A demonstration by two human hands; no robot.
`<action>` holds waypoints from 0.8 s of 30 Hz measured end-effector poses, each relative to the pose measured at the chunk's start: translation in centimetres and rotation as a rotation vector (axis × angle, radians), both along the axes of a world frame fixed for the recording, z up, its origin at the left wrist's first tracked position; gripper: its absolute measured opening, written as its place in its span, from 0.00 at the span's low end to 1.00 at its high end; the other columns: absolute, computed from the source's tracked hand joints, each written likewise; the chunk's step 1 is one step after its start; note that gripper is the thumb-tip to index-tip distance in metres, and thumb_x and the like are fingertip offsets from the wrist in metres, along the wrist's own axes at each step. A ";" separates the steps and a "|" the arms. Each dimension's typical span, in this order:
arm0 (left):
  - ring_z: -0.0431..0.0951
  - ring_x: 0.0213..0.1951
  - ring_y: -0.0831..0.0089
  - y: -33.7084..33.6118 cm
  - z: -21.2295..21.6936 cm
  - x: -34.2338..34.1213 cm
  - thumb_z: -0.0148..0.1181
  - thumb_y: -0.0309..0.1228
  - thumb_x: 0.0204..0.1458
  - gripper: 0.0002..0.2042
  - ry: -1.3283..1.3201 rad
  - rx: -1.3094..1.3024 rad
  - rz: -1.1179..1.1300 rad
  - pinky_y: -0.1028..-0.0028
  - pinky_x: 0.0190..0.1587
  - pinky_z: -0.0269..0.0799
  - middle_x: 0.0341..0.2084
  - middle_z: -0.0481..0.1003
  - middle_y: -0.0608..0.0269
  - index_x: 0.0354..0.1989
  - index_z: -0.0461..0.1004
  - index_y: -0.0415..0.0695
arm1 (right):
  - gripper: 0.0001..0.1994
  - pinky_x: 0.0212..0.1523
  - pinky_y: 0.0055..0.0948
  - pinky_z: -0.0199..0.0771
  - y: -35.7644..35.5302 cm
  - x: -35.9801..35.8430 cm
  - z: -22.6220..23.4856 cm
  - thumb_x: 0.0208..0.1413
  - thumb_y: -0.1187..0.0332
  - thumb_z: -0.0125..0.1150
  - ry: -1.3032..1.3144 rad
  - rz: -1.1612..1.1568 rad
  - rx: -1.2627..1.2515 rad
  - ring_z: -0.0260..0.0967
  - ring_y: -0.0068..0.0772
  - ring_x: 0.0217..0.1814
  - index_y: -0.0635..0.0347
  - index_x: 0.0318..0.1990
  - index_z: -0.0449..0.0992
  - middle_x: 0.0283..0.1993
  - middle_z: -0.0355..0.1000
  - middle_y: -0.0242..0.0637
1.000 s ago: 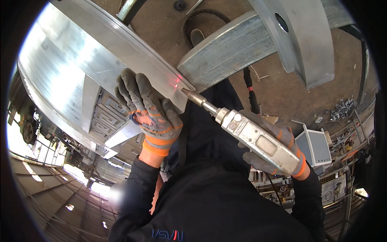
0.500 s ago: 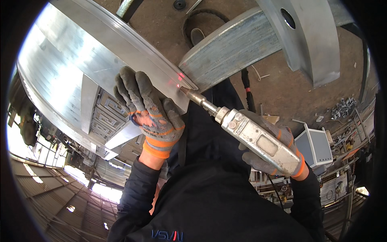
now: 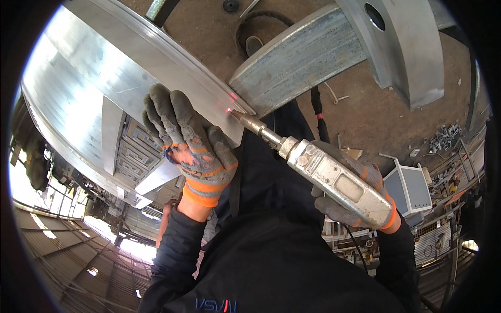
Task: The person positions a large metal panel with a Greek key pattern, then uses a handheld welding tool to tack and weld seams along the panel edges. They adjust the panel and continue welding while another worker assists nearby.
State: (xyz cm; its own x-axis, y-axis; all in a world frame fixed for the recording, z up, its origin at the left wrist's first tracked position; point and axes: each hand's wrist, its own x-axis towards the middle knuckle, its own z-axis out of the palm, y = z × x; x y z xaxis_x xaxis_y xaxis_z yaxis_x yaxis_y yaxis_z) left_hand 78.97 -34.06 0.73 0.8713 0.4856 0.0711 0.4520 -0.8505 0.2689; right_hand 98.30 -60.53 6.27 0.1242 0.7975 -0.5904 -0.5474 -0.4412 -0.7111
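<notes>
My right hand, in a grey glove with orange bands, is closed round a worn silver laser welding gun. Its narrow nozzle points up and left, with the tip at the edge of a bent sheet-metal panel. A red light dot shows on the metal beside the tip. My left hand, gloved alike with the orange palm part worn, rests over the panel, fingers stretched out and close together. Nothing is held in it. Whether its whole underside touches the metal is hidden.
A galvanized steel beam runs right from the panel's corner, with a curved metal piece bearing an oval hole across it. A grey-and-white cabinet stands at right, near scattered metal scraps. Bare skin of another person shows beside my left forearm.
The left hand has shifted slightly left and up in the picture. The gun's tip stays at the panel edge, and the red spot beside it looks brighter. The other person's skin shows farther left.
</notes>
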 end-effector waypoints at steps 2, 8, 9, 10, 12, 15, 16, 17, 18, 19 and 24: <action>0.53 0.85 0.35 0.0 -0.1 -0.2 0.45 0.38 0.72 0.34 0.007 0.002 0.002 0.38 0.85 0.44 0.84 0.57 0.37 0.85 0.58 0.37 | 0.38 0.34 0.24 0.79 -0.1 -0.1 -0.1 0.66 0.58 0.74 0.025 -0.013 0.000 0.80 0.24 0.37 0.65 0.79 0.68 0.52 0.85 0.41; 0.53 0.85 0.35 0.1 0.0 0.2 0.46 0.37 0.72 0.34 0.002 0.000 -0.017 0.39 0.85 0.43 0.84 0.56 0.37 0.85 0.58 0.36 | 0.39 0.30 0.24 0.76 -0.6 -0.3 -0.4 0.67 0.55 0.73 0.156 -0.067 -0.020 0.78 0.25 0.35 0.66 0.79 0.67 0.51 0.84 0.41; 0.53 0.85 0.35 0.1 0.0 0.2 0.46 0.37 0.72 0.34 0.002 -0.004 -0.016 0.39 0.85 0.43 0.85 0.56 0.37 0.85 0.58 0.36 | 0.39 0.30 0.24 0.76 -0.7 -0.4 -0.4 0.67 0.54 0.72 0.200 -0.086 -0.028 0.78 0.25 0.34 0.66 0.79 0.67 0.50 0.84 0.41; 0.53 0.85 0.35 0.1 0.0 0.1 0.46 0.38 0.72 0.34 -0.004 0.002 -0.019 0.39 0.85 0.43 0.85 0.56 0.37 0.85 0.58 0.36 | 0.39 0.29 0.24 0.76 -0.8 -0.5 -0.4 0.67 0.54 0.72 0.266 -0.115 -0.038 0.78 0.25 0.34 0.66 0.79 0.67 0.50 0.84 0.41; 0.53 0.85 0.36 0.2 -0.3 -0.8 0.46 0.38 0.72 0.34 0.002 -0.001 -0.015 0.39 0.85 0.43 0.85 0.56 0.37 0.85 0.58 0.36 | 0.39 0.28 0.24 0.75 -1.0 -0.8 -0.5 0.68 0.53 0.72 0.437 -0.191 -0.060 0.77 0.25 0.33 0.66 0.79 0.67 0.50 0.84 0.41; 0.58 0.81 0.38 0.2 -1.1 -4.1 0.48 0.37 0.72 0.33 0.154 -0.002 -0.048 0.41 0.81 0.52 0.82 0.59 0.38 0.83 0.60 0.35 | 0.39 0.26 0.24 0.74 -1.5 -1.1 -0.7 0.68 0.51 0.71 0.900 -0.384 -0.069 0.76 0.26 0.32 0.66 0.78 0.67 0.49 0.84 0.42; 0.64 0.77 0.39 0.4 -1.1 -5.7 0.49 0.36 0.72 0.30 0.263 0.019 -0.107 0.41 0.76 0.60 0.79 0.63 0.37 0.80 0.64 0.34 | 0.39 0.26 0.24 0.73 -1.6 -1.3 -0.9 0.68 0.50 0.71 1.040 -0.438 -0.067 0.76 0.26 0.32 0.67 0.78 0.67 0.49 0.83 0.42; 0.70 0.73 0.39 0.2 -1.1 -7.3 0.50 0.35 0.72 0.28 0.387 0.036 -0.154 0.40 0.72 0.67 0.76 0.67 0.36 0.77 0.68 0.32 | 0.39 0.25 0.24 0.73 -1.8 -1.4 -1.0 0.69 0.50 0.71 1.165 -0.479 -0.062 0.75 0.26 0.31 0.67 0.78 0.67 0.48 0.83 0.42; 0.75 0.63 0.43 -0.6 -1.4 -8.5 0.54 0.35 0.66 0.23 0.435 0.046 -0.124 0.44 0.62 0.71 0.66 0.71 0.40 0.66 0.73 0.34 | 0.40 0.25 0.24 0.72 -1.9 -1.5 -1.1 0.69 0.49 0.71 1.268 -0.509 -0.060 0.75 0.26 0.31 0.67 0.78 0.67 0.48 0.83 0.42; 0.79 0.53 0.46 -1.2 -1.3 -9.6 0.59 0.35 0.61 0.19 0.539 0.121 -0.242 0.48 0.53 0.76 0.55 0.76 0.43 0.55 0.77 0.35 | 0.40 0.24 0.24 0.72 -2.0 -1.6 -1.2 0.69 0.49 0.70 1.334 -0.528 -0.059 0.75 0.26 0.30 0.67 0.78 0.67 0.48 0.83 0.42; 0.80 0.63 0.42 -1.5 -2.0 -9.2 0.55 0.31 0.67 0.26 0.391 0.249 -0.167 0.40 0.62 0.78 0.68 0.74 0.34 0.70 0.75 0.29 | 0.40 0.22 0.24 0.70 -2.5 -2.0 -1.7 0.70 0.46 0.69 1.493 -0.572 -0.061 0.73 0.26 0.28 0.67 0.78 0.67 0.47 0.83 0.42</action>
